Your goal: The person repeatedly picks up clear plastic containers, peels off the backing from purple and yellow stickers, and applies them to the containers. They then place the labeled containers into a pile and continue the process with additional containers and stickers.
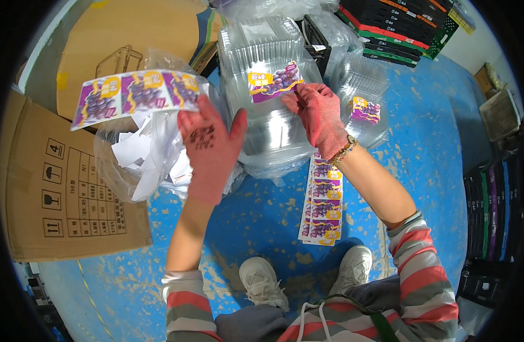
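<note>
My left hand (208, 149), in a red-pink work glove, holds a strip of grape-picture stickers (135, 96) by its right end, the thumb spread away from the fingers. In the middle stands a nested stack of clear plastic clamshell containers (274, 124), partly inside a clear bag. A single purple-and-yellow grape sticker (275, 81) lies against the front of the stack. At its right edge, my gloved right hand (319, 113) pinches the sticker's corner between thumb and fingers. Whether the whole sticker touches the plastic I cannot tell.
More sticker strips (324, 205) lie on the worn blue floor (262, 226) before my shoes. Another clamshell stack (360, 94) at right bears a grape sticker. A clear bag of white paper scraps (133, 149) and cardboard boxes (73, 184) stand left. Folded crates (394, 30) are stacked behind.
</note>
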A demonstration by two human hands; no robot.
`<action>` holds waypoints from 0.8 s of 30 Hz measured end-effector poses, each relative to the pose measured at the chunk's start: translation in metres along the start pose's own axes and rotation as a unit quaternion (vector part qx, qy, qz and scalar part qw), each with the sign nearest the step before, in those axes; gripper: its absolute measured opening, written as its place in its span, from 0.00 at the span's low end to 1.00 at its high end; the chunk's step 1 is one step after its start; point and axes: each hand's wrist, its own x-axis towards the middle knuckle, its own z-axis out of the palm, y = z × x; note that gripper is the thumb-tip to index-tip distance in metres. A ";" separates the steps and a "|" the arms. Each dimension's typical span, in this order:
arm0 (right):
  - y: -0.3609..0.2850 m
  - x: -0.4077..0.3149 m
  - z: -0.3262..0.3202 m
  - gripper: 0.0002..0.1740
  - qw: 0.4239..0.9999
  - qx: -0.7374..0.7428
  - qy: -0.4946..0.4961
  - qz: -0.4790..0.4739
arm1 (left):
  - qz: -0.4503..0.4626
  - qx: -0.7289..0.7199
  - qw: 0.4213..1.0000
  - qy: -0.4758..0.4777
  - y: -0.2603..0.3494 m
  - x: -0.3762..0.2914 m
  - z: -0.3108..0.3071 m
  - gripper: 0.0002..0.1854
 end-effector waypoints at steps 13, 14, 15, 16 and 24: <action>-0.002 -0.013 -0.011 0.08 0.969 -0.182 0.029 -0.161 | -0.177 -0.107 0.944 -0.256 0.013 0.041 0.070 0.36; -0.004 -0.014 -0.012 0.16 0.941 -0.230 -0.024 -0.248 | -0.215 -0.186 0.924 -0.255 0.009 0.041 0.072 0.35; -0.006 -0.011 -0.013 0.18 0.876 -0.316 -0.110 -0.348 | -0.247 -0.266 0.898 -0.250 0.007 0.040 0.073 0.35; -0.010 -0.007 -0.013 0.20 0.799 -0.407 -0.179 -0.405 | -0.291 -0.340 0.861 -0.242 0.006 0.039 0.073 0.35; -0.018 0.024 -0.018 0.34 0.397 -0.699 -0.349 -0.482 | -0.299 -0.429 0.847 -0.095 -0.005 -0.016 0.050 0.24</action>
